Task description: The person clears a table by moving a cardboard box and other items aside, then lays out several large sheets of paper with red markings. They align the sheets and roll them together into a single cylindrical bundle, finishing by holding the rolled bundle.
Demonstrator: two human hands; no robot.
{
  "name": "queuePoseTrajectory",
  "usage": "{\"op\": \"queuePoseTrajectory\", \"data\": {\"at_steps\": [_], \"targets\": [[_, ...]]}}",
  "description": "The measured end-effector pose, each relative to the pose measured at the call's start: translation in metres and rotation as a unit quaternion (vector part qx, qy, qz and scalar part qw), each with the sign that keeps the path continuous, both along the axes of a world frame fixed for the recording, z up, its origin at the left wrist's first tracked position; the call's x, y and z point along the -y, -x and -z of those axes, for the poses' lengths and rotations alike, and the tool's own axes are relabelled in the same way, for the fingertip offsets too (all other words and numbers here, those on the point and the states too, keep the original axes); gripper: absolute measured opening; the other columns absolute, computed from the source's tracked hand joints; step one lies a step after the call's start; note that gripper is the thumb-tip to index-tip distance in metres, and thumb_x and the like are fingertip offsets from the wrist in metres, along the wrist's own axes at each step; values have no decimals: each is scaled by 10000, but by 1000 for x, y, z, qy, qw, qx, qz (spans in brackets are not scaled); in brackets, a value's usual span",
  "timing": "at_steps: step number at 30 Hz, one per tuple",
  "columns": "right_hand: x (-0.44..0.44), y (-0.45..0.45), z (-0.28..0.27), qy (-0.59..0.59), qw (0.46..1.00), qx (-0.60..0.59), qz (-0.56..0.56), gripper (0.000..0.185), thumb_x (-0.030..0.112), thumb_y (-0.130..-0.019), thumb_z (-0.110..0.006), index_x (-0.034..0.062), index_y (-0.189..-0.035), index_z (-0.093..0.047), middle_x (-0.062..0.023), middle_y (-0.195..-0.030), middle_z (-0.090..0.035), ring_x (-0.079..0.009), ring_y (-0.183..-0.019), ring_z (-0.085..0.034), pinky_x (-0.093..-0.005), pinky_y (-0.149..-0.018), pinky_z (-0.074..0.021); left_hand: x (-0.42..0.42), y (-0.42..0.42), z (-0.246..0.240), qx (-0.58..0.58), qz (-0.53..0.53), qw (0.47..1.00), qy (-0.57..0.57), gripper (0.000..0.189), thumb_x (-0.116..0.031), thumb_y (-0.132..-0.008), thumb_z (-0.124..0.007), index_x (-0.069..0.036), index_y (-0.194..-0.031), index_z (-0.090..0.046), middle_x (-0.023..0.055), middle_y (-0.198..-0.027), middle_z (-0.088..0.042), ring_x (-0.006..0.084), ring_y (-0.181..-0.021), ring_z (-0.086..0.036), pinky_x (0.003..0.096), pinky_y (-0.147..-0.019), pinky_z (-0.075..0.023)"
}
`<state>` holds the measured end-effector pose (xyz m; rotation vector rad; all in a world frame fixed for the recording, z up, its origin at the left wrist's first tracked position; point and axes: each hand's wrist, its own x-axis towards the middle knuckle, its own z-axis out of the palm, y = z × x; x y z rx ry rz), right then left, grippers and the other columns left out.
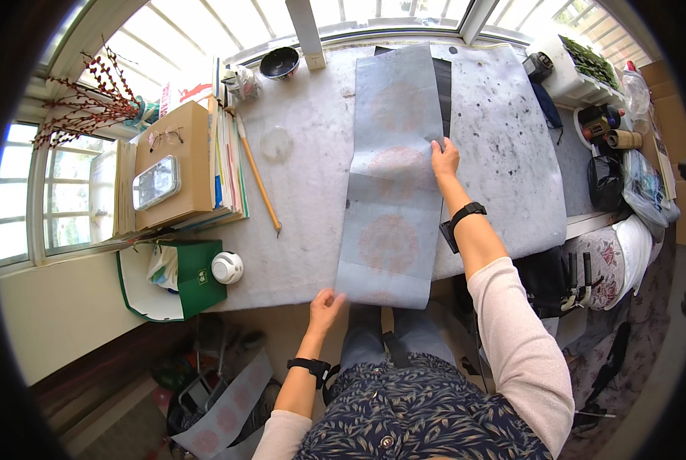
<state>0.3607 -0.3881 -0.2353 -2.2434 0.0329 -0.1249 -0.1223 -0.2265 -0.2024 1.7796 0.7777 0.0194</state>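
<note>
A long strip of blue-grey paper (pixel 389 190) with several faint reddish round motifs lies lengthwise over the felt-covered table, its near end hanging past the front edge. Crosswise folds show, and the sheet buckles a little near its middle. My right hand (pixel 446 158) pinches the strip's right edge, about midway along. At the near left corner, my left hand (pixel 323 313) has its thumb and fingers on the paper. Part of a dark sheet (pixel 443 86) sticks out beneath the strip's far right side. A black object (pixel 449 237) shows partly behind my right forearm.
Left on the table are a long-handled brush (pixel 259 178), a clear round disc (pixel 276 144), a dark bowl (pixel 280 63) and stacked books with a cardboard box (pixel 176 155). A white camera-like device (pixel 227 267) stands by a green bag (pixel 202 282). Another patterned strip (pixel 228 408) hangs below.
</note>
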Motion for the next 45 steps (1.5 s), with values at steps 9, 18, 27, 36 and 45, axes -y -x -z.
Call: {"op": "queuePoseTrajectory", "data": {"at_steps": [9,18,27,36,45], "targets": [[16,-21,22,-69,997,-26,33,417,273,-867,-697,-51,-1126,-654,-271,-1081,-685,-421,-1050,-644,-443,-921,-498,-1,-11,1,-75,-84,989,95,228,-226,-931,-720,-29,-847,-641,-77,-630,-505,14,-543,-410,202,-497,-318],[26,-32,16,49,993,-96,47,400,312,-827,-716,-20,-1040,-658,-256,-1029,-691,-434,-998,-647,-482,-877,-501,1,-23,-8,-93,-94,987,92,248,-227,-936,-712,-4,-869,-625,-30,-669,-570,49,-562,-521,220,-529,-403],[14,-33,6,57,994,-67,67,521,373,-822,-735,-25,-1136,-611,-266,-1130,-656,-417,-1069,-624,-467,-915,-493,6,-32,-21,-96,-123,984,85,250,-230,-911,-728,0,-869,-639,18,-706,-615,66,-597,-571,237,-563,-445],[53,54,1,21,981,-194,-11,728,467,-778,-781,-43,-1230,-526,-256,-1201,-613,-360,-1123,-604,-414,-959,-474,4,-47,-23,13,9,951,-308,389,-322,-792,-794,16,-845,-609,118,-835,-572,311,-751,-569,390,-749,-491],[32,41,-19,-178,948,-263,16,855,417,-758,-828,-95,-1297,-406,-275,-1256,-558,-300,-1109,-586,-367,-947,-478,1,-52,3,41,-57,993,98,492,-211,-907,-657,7,-1314,-486,177,-1199,-663,310,-1078,-632,402,-938,-486]]}}
